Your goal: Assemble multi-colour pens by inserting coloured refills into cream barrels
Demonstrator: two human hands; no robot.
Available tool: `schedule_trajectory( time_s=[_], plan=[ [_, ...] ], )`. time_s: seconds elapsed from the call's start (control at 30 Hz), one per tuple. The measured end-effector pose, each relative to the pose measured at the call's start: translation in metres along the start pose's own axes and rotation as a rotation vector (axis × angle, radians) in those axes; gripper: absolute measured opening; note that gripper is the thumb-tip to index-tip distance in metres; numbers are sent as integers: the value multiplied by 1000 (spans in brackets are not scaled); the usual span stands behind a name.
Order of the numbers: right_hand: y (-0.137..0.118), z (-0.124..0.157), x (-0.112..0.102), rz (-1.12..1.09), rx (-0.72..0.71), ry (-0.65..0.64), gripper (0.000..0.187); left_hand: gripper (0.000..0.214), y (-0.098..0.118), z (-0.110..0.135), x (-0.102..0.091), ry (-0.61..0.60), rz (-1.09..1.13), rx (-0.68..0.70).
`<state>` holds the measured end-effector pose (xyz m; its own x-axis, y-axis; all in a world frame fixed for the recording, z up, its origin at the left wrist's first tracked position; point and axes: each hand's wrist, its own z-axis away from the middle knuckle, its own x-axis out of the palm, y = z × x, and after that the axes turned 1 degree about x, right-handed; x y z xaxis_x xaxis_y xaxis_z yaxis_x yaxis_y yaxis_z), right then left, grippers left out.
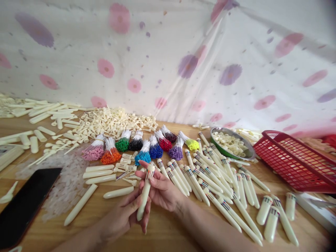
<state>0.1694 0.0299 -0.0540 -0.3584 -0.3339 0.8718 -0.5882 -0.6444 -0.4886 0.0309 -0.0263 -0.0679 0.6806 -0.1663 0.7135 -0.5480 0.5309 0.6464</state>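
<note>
My left hand [133, 210] is wrapped round the lower barrel of a cream multicolour pen [145, 196], which stands nearly upright, tilted slightly right. The fingers of my right hand [160, 187] grip the same pen near its top, where coloured sliders show in slots. Behind my hands are rubber-banded bundles of refills, among them a light blue bundle [143, 154], an orange bundle [110, 154] and a dark blue bundle [155, 148]. Left of my hands lie cream pen barrels [101, 179]. Many pens with coloured sliders [196, 183] spread out on the right.
A black phone [28, 203] lies at the left beside clear plastic pieces [64, 192]. Loose cream parts [110, 120] are heaped at the back. A metal bowl [250, 152] of small parts and a red basket [291, 161] stand right, before a flowered curtain [157, 52].
</note>
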Motion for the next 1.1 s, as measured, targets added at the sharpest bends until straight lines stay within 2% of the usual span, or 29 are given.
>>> schedule_trajectory(
  time_s=[0.17, 0.27, 0.33, 0.4, 0.57, 0.8, 1.1],
  plan=[
    [-4, -2, 2, -19, 23, -40, 58, 25, 0, -1, -2, -12, -73, -10],
    [-8, -2, 4, -13, 74, -48, 43, 26, -4, -2, -5, -40, -125, -9],
    [-8, -2, 5, -17, 63, -48, 29, 28, -6, -2, -7, -51, -136, -7],
    [-7, -1, 6, -34, 30, -40, 24, 29, -6, -2, -8, -53, -123, -7],
    [-4, -1, 7, -45, 21, 2, 53, 29, -3, -1, -7, -1, -45, -51],
    [-4, 1, 10, 74, -55, 53, 40, 31, 1, -1, -5, 59, -13, -72],
    [-3, 3, 13, 97, -86, 74, 42, 32, 3, -1, -4, 37, 70, -138]
  ],
)
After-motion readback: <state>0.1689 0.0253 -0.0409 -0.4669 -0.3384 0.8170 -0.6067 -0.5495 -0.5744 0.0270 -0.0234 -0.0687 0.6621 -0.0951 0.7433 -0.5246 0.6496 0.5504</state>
